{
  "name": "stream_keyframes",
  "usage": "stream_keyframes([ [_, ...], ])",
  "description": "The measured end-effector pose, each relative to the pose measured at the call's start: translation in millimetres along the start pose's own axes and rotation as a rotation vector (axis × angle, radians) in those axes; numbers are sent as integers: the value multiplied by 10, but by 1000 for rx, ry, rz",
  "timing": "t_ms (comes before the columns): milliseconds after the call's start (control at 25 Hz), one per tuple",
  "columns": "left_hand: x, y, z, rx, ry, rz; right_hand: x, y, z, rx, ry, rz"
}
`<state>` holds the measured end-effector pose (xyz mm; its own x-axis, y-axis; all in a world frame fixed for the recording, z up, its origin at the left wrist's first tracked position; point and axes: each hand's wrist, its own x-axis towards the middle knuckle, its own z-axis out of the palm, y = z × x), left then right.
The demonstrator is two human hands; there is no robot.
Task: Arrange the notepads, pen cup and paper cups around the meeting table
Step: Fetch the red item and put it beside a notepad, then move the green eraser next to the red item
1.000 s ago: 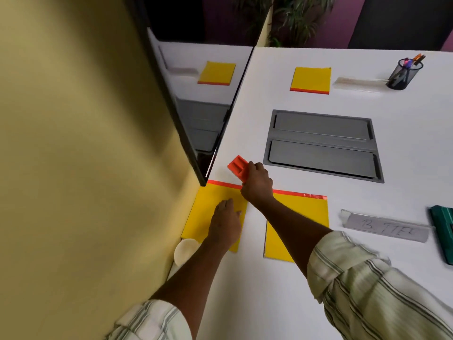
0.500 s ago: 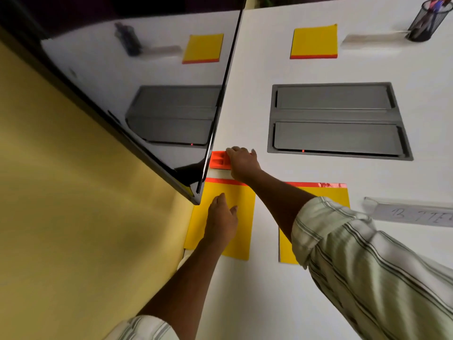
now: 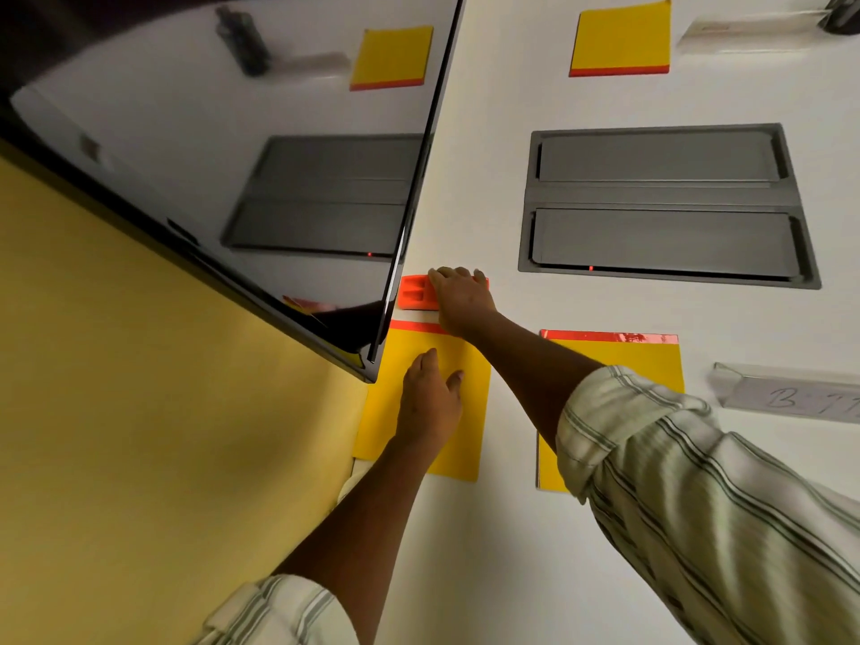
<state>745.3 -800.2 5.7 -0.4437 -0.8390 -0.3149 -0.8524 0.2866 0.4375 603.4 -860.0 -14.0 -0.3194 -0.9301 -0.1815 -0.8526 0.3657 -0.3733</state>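
A yellow notepad with a red top strip (image 3: 470, 439) lies at the table's left edge, and my left hand (image 3: 430, 402) rests flat on it with straight fingers. Just beyond it sits a small orange plastic block (image 3: 415, 292); my right hand (image 3: 460, 300) lies over it with fingers curled round its far edge. A second yellow notepad (image 3: 642, 360) lies to the right, partly under my right sleeve. A third notepad (image 3: 621, 37) is at the far side. A paper cup's white rim (image 3: 350, 484) peeks out under my left forearm. The pen cup (image 3: 844, 14) is cut off at the top right.
A large black screen (image 3: 232, 155) leans over the white table's (image 3: 465, 551) left edge, close to the orange block. A grey cable hatch (image 3: 661, 193) is set in the middle. Clear name holders stand at the right (image 3: 786, 393) and far right (image 3: 744, 32). A yellow wall (image 3: 139, 458) fills the left.
My right hand has carried the orange block left and set it flat on the table by the screen's edge. My left hand stays on the notepad. The view has moved closer.
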Motion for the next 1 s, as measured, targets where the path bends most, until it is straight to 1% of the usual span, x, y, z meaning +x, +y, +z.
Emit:
stream_keyframes([
  [160, 11, -16, 1, 12, 9, 1, -2, -7, 16, 6, 25, 2],
  [400, -39, 3, 46, 17, 2, -8, -30, 28, 32, 15, 18, -25],
  [480, -36, 22, 60, 2, 11, -2, -90, 23, 27, 46, 89, -60],
  [600, -63, 81, 102, -37, 24, -8, -283, 26, 8, 107, 258, -66],
  [680, -113, 163, 163, -56, 19, -7, -474, 92, 16, 170, 358, 30],
  [760, -164, 256, 239, -64, 19, 16, -696, 213, 45, 242, 416, 169],
  [920, -349, 466, 412, -71, 1, 109, -1229, 552, 81, 235, 440, 376],
  [1000, -448, 573, 489, -83, -39, 117, -1481, 711, 53, 215, 462, 450],
])
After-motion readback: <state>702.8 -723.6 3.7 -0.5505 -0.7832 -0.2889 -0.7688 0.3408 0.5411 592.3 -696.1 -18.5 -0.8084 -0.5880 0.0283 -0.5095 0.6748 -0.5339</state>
